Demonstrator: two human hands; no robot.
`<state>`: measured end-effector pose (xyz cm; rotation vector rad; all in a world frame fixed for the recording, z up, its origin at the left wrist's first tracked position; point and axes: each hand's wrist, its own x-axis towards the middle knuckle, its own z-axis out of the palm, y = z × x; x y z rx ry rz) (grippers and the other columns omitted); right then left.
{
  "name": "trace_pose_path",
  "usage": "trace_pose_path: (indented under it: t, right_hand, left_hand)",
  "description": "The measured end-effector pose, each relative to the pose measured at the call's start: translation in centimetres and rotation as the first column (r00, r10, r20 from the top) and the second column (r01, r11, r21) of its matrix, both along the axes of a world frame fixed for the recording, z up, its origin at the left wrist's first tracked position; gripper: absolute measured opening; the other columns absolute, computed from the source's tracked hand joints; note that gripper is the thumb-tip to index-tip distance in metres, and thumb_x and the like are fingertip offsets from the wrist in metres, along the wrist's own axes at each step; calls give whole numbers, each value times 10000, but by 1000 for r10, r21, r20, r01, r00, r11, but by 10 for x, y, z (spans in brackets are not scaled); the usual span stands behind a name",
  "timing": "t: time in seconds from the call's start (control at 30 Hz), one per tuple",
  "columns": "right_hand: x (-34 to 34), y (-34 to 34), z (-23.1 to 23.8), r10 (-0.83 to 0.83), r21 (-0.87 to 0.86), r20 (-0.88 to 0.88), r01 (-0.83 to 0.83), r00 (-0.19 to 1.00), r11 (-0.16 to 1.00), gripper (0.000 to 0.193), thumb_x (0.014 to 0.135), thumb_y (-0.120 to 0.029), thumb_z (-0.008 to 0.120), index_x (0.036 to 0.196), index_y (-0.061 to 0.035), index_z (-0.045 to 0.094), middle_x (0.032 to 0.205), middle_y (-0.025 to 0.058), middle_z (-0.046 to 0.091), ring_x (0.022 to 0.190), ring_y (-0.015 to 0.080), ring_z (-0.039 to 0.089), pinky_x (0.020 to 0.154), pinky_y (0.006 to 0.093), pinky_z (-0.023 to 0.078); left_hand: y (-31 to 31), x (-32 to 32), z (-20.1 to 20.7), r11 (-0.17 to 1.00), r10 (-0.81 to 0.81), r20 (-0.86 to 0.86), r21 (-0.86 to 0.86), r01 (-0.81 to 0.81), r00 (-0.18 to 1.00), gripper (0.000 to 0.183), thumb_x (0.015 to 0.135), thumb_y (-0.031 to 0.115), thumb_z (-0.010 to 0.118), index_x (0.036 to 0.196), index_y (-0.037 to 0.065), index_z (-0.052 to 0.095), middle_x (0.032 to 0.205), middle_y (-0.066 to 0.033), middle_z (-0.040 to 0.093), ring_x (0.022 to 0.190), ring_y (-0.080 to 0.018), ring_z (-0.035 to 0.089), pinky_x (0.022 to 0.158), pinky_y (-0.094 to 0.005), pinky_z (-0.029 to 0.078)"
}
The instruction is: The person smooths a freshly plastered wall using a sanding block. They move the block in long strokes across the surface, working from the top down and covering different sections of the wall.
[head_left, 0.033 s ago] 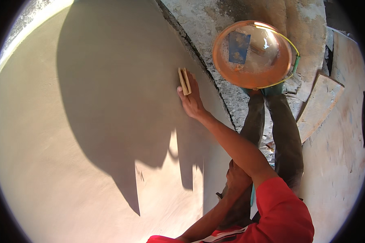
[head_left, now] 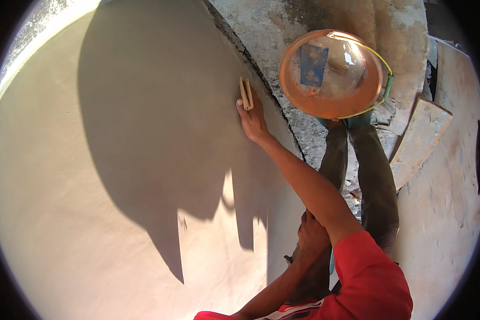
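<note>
Right hand (head_left: pixel 252 120) presses sponge (head_left: pixel 246 94) on wall (head_left: pixel 117 160) near rough edge (head_left: pixel 261 74).

I see small tan wooden float (head_left: pixel 246 93) — flat block w/ groove, face pressed on smooth grey plaster wall (head_left: pixel 144 133), near wall's lower edge.

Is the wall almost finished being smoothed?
Much looks done: the plastered wall is smooth and even across most of the view. In hand: the right hand presses a small tan float against the wall beside its rough edge. The left hand rests low by the person's leg. Left: the bare, crumbly strip past that edge. An orange bucket of water stands below.
</note>
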<state>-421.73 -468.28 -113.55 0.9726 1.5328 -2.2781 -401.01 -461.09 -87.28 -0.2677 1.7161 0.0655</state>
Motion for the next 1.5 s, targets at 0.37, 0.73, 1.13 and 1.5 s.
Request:
trace_pose_path:
  t: [0.37,0.73,1.13,1.5]
  right_hand:
    - [-22,2,-8,-82,69,-130,92,988,993,648,1084,-446,398,1511,41,363,1427,254,484,1405,430,411,1188,575,287]
    - [-2,-9,34,58,132,-160,-37,985,991,765,1075,-562,289,1590,3,260,1613,273,291,1542,411,206,1235,534,196]
    - [-41,-1,71,35,167,-257,9,966,986,782,1073,-580,331,1574,19,286,1582,246,355,1482,396,318,1211,529,231]
    - [-31,2,107,102,129,-305,-65,947,989,751,1076,-513,382,1618,-19,219,1669,211,223,1561,356,190,1263,531,125]
  left_hand:
    - [5,5,1,996,92,-35,25,-91,995,729,863,391,733,1452,57,462,1427,-256,493,1294,-460,512,952,-556,542]
    - [-2,15,0,998,62,50,-27,-61,997,656,877,355,720,1426,67,504,1433,-266,457,1263,-445,546,972,-556,535]
    - [-33,43,-1,982,186,25,37,-187,982,766,862,401,728,1438,18,398,1349,-298,508,1176,-513,582,965,-583,525]
    - [-63,51,-9,980,89,-78,186,-73,993,702,854,405,731,1405,49,478,1369,-241,550,1211,-479,572,959,-540,537]
